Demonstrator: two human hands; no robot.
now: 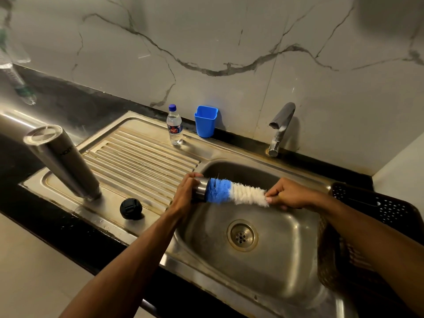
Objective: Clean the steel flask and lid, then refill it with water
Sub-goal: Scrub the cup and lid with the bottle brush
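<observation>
I see the steel flask standing upside down on the drainboard, mouth down, leaning left. Its steel lid cup lies sideways over the basin, with blue bristles pushed into its mouth. 1 black stopper sits near the flask.

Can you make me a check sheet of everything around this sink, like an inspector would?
Surface: steel sink with ribbed drainboard, set in a black counter.
Job's things: flask stands upside down on the drainboard; black cap beside it; steel lid held over the basin with the brush pushed into it.
Clutter: water bottle, blue cup, dark basket at the right.
Grippers: left hand grips the lid; right hand grips the brush handle.
Cables: nothing seen.
Surroundings: marble wall; tap, no water running.
</observation>
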